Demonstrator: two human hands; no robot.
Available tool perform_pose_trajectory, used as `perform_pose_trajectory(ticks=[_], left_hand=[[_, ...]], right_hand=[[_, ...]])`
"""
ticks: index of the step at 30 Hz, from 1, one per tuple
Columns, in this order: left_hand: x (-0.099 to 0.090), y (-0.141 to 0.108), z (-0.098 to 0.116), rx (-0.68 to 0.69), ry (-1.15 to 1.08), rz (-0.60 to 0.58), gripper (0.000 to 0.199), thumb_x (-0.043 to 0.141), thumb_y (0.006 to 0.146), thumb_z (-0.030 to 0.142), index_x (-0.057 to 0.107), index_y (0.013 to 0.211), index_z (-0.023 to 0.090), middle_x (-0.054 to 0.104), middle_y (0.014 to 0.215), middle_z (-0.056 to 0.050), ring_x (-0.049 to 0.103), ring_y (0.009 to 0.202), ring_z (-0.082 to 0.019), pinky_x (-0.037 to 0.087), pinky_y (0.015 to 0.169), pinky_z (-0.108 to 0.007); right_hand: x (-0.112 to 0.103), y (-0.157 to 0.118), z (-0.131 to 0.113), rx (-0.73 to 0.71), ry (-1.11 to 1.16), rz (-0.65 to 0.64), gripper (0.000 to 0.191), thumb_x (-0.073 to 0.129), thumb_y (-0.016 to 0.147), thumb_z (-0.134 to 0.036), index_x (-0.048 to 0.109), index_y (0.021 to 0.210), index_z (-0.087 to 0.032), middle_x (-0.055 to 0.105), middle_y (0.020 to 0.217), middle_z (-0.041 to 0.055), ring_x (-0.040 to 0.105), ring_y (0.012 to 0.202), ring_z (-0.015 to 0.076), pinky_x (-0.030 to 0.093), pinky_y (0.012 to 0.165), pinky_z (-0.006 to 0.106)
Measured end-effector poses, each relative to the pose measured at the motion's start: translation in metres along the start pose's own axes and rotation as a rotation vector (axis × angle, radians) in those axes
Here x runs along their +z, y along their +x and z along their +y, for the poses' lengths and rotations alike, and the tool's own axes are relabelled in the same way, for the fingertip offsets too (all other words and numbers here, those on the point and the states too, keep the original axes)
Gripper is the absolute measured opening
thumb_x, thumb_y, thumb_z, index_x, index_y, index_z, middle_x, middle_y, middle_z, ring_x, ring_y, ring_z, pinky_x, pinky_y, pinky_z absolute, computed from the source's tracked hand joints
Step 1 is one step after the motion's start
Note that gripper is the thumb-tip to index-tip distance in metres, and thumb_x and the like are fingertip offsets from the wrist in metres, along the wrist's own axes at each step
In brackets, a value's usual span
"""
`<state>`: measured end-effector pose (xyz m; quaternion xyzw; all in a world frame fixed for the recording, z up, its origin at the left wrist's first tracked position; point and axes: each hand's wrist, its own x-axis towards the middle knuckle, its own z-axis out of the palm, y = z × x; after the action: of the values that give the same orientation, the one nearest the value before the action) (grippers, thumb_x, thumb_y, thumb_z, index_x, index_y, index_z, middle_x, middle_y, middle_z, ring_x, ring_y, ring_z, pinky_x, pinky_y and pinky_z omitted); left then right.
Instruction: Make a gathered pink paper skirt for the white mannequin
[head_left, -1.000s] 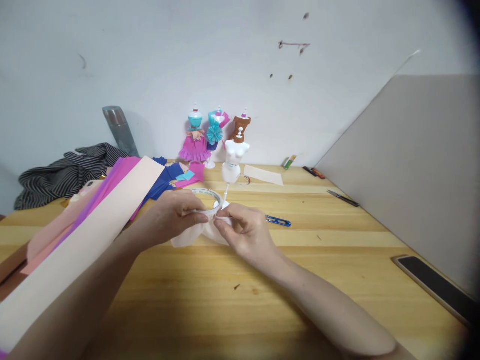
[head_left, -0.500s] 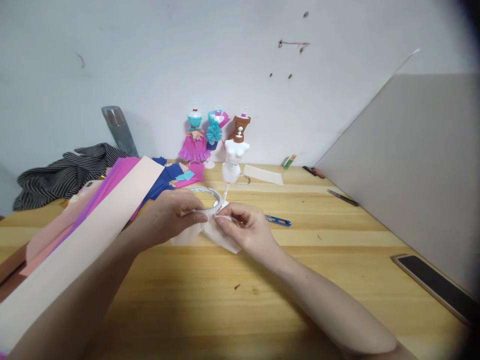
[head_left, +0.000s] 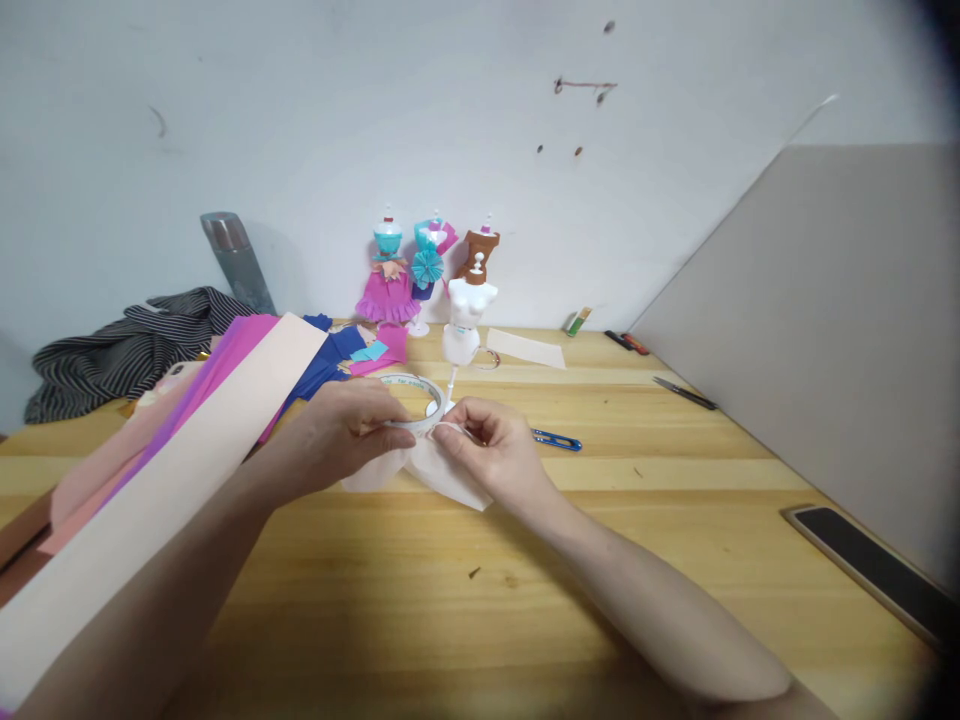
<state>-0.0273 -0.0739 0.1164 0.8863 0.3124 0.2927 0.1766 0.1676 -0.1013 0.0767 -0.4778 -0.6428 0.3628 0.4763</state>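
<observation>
Thin white paper [head_left: 450, 474], gathered at its top, hangs between my hands low over the table. My left hand [head_left: 356, 425] pinches its left part, thumb and fingers pressed together. A white tape roll [head_left: 431, 395] rests against the fingertips of that hand. On the right, my right hand [head_left: 491, 445] pinches the paper's gathered edge between thumb and forefinger. Just behind the hands stands a small bare white mannequin [head_left: 469, 305] on a round base, partly hidden by the tape roll.
Three dressed mannequins [head_left: 388, 290] stand at the wall. Coloured paper strips [head_left: 187, 440] lie over my left forearm's side. Blue snips [head_left: 557, 440], a cream strip [head_left: 525, 348], a craft knife [head_left: 684, 392] and a phone [head_left: 862, 565] lie rightward. A bottle [head_left: 238, 262] leans behind striped cloth [head_left: 142, 345].
My right hand has shifted slightly up, and the right part of the white paper has spread a little to the right. My left hand stays almost still.
</observation>
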Motion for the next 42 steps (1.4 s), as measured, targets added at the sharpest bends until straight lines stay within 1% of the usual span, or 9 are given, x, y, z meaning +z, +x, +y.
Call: perform_pose_trajectory(ticks=[12,15,19,22,25,28,32,38,42], left_hand=[[0.005,0.002,-0.001,0.040,0.023,0.007,0.025,0.057,0.084,0.029,0.061,0.064,0.016,0.051,0.058,0.001,0.047,0.061,-0.013,0.035,0.058,-0.024],[0.005,0.002,-0.006,0.039,0.004,-0.028,0.025,0.057,0.085,0.030,0.062,0.065,0.015,0.053,0.059,0.001,0.048,0.060,-0.012,0.036,0.059,-0.023],[0.007,0.003,-0.011,-0.011,-0.047,-0.092,0.023,0.058,0.083,0.032,0.064,0.067,0.016,0.057,0.062,0.000,0.050,0.060,-0.011,0.035,0.055,-0.021],[0.008,0.003,-0.014,-0.078,-0.113,-0.127,0.021,0.059,0.081,0.032,0.067,0.070,0.016,0.059,0.063,0.000,0.052,0.060,-0.011,0.037,0.055,-0.021],[0.007,0.003,-0.018,-0.206,-0.240,-0.103,0.019,0.064,0.076,0.034,0.071,0.081,0.018,0.068,0.073,-0.003,0.060,0.070,-0.015,0.043,0.061,-0.023],[0.004,0.002,-0.023,-0.301,-0.442,0.018,0.041,0.065,0.075,0.045,0.069,0.106,0.019,0.071,0.098,-0.009,0.063,0.091,-0.022,0.048,0.074,-0.029],[-0.002,0.004,-0.035,-0.352,-0.670,0.325,0.069,0.050,0.078,0.067,0.059,0.122,0.015,0.062,0.120,-0.016,0.057,0.111,-0.026,0.046,0.090,-0.034],[-0.007,0.005,-0.036,-0.750,-1.043,0.835,0.058,0.038,0.086,0.064,0.058,0.099,0.011,0.062,0.085,-0.010,0.063,0.079,-0.020,0.052,0.072,-0.033],[0.016,-0.010,-0.014,-1.014,-1.306,0.891,0.052,0.030,0.093,0.054,0.058,0.098,0.011,0.063,0.087,-0.012,0.064,0.080,-0.019,0.053,0.073,-0.033]], right_hand=[[-0.001,0.005,0.007,-0.034,-0.126,0.023,0.027,0.060,0.072,-0.036,0.045,0.057,-0.019,0.046,0.052,-0.0027,0.040,0.049,0.0099,0.030,0.047,0.023],[-0.005,0.006,0.004,-0.082,-0.215,0.036,0.018,0.063,0.071,-0.031,0.050,0.066,-0.019,0.051,0.058,-0.0024,0.045,0.053,0.0102,0.032,0.050,0.022],[-0.010,0.007,0.000,-0.092,-0.179,-0.126,0.025,0.061,0.073,-0.025,0.061,0.097,-0.018,0.049,0.058,-0.0054,0.042,0.051,0.0088,0.031,0.048,0.020],[-0.012,0.008,0.004,0.032,-0.014,-0.298,0.015,0.061,0.074,-0.030,0.064,0.081,-0.016,0.042,0.051,-0.0070,0.035,0.045,0.0066,0.025,0.043,0.019],[-0.013,0.010,0.010,0.209,0.197,-0.350,0.023,0.068,0.070,-0.038,0.063,0.077,-0.017,0.046,0.050,-0.0070,0.036,0.042,0.0058,0.026,0.041,0.019],[-0.014,0.013,0.011,0.334,0.398,-0.328,0.030,0.075,0.062,-0.041,0.064,0.076,-0.017,0.055,0.053,-0.0047,0.045,0.043,0.0075,0.033,0.043,0.020],[-0.018,0.018,0.005,0.429,0.603,-0.263,0.029,0.081,0.055,-0.036,0.065,0.067,-0.016,0.062,0.056,-0.0021,0.053,0.046,0.0091,0.039,0.047,0.021],[-0.020,0.024,-0.001,0.393,0.705,-0.118,0.025,0.081,0.050,-0.030,0.064,0.062,-0.016,0.060,0.052,-0.0028,0.050,0.045,0.0092,0.036,0.046,0.021],[-0.015,0.024,0.006,0.368,0.716,-0.078,0.025,0.080,0.054,-0.032,0.063,0.061,-0.016,0.060,0.053,-0.0028,0.049,0.046,0.0094,0.034,0.046,0.021]])
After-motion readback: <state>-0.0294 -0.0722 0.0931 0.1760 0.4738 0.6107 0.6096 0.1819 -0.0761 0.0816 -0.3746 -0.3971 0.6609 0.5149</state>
